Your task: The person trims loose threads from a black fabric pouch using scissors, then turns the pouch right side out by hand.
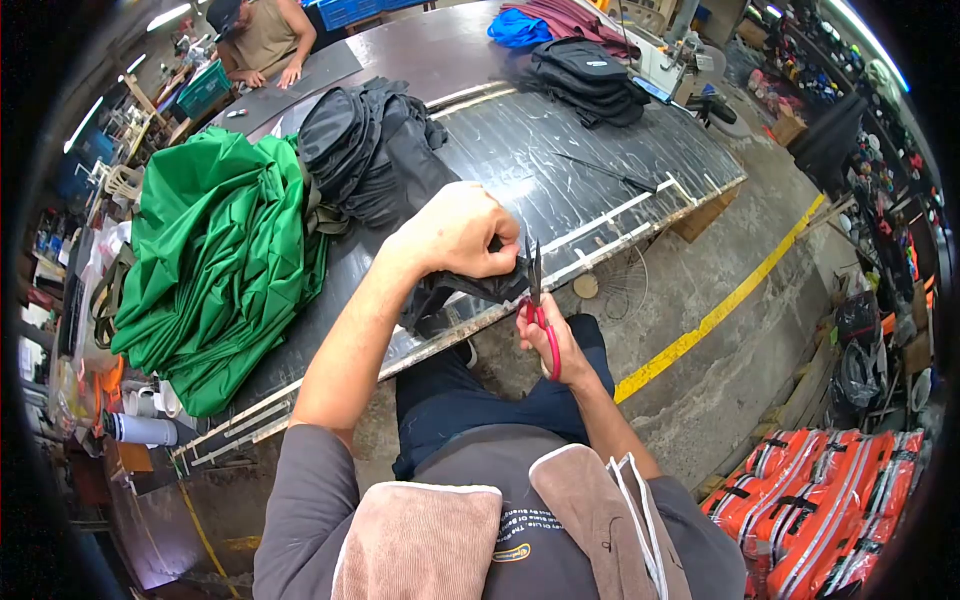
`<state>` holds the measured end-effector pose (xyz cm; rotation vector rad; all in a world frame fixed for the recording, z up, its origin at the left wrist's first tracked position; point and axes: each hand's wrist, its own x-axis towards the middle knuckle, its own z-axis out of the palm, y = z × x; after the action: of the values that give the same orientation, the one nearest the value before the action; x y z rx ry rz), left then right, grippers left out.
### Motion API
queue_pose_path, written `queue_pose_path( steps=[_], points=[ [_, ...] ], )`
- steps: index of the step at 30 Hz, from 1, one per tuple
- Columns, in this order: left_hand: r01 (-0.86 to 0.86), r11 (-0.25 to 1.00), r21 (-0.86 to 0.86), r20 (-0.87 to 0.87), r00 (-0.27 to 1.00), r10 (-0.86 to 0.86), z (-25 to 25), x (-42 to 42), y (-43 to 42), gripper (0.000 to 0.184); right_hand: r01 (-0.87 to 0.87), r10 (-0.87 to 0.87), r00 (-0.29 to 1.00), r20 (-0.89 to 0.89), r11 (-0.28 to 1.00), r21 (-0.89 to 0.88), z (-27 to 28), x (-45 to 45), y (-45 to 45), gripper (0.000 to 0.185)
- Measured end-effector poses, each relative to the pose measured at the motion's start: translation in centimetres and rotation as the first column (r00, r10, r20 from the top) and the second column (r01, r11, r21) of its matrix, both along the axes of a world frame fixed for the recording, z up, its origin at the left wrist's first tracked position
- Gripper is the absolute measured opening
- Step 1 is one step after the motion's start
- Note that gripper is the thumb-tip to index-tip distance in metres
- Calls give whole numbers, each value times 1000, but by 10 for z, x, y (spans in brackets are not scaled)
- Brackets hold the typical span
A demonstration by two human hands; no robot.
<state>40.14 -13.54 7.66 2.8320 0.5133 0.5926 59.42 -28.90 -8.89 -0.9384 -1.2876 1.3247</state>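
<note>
My left hand (463,232) is closed on the edge of black fabric (400,165), whose bunched pile lies on the dark table (500,150). Just to the right, my right hand (556,345) holds red-handled scissors (535,290) with the blades pointing up and slightly apart, close beside the fabric edge. The fingers of my left hand are pressed together. A large heap of green fabric (220,260) lies on the table to the left of the black pile.
Black bags (590,80), maroon fabric (575,20) and blue fabric (519,29) lie at the table's far side. Another person (262,40) works at the upper left. Orange packed items (820,510) are stacked at lower right. A bottle (145,430) stands lower left.
</note>
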Motion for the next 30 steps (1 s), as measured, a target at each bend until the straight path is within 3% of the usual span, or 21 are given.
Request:
queue_pose_path(
  steps=[3,5,9,10,12,13,14,15,16,17,18,20,23,25,28,29,30],
  points=[
    [28,999,18,-68,997,-26,-8,6,3,22,-27,30,999,43,998,-58,-7,6,-10,63],
    [41,999,27,-170,985,-36,-17,12,4,22,9,-4,999,39,993,-114,-12,7,-18,53],
    [32,968,249,-83,996,-12,-70,27,4,18,-15,-37,990,-137,933,-360,-44,18,-26,38],
    [-14,936,352,7,1000,12,-80,30,-3,16,-21,-47,986,-161,918,-397,-52,20,-29,38],
    [-170,952,254,107,983,147,-99,33,-32,15,-34,-71,976,-206,883,-467,-66,26,-37,38],
    [-244,956,165,248,948,199,-105,33,-52,13,-9,-93,978,-189,878,-479,-70,28,-40,37],
    [-315,949,7,351,890,293,-120,33,-69,14,25,-119,980,-158,868,-496,-75,30,-45,37],
    [-312,905,-288,334,853,401,-134,28,-89,24,59,-144,982,-127,856,-513,-80,33,-51,38],
    [-398,778,-486,141,843,519,-146,21,-106,42,92,-166,982,-94,845,-527,-84,35,-53,38],
    [-392,497,-774,-81,840,536,-160,14,-115,52,131,-194,980,-53,817,-562,-81,37,-56,39],
    [-383,118,-916,-291,839,460,-175,8,-122,66,137,-189,981,-36,816,-562,-85,39,-59,39],
    [-257,-93,-962,-272,872,407,-193,3,-136,88,141,-170,985,1,815,-562,-93,46,-63,40],
    [80,-380,-922,-190,761,620,-210,20,-136,79,138,-107,990,88,831,-539,-98,47,-65,39],
    [369,-496,-786,-166,647,744,-214,30,-121,68,136,-75,987,139,851,-507,-100,47,-64,38],
    [252,-344,-905,-147,572,807,-217,45,-105,54,138,-58,983,174,861,-489,-96,45,-66,39],
    [242,-366,-899,-180,557,810,-221,49,-99,41,139,-50,981,188,858,-495,-94,45,-67,40],
    [220,-363,-905,-190,554,810,-224,50,-99,41,140,-41,978,203,853,-502,-88,44,-69,41]
  ],
)
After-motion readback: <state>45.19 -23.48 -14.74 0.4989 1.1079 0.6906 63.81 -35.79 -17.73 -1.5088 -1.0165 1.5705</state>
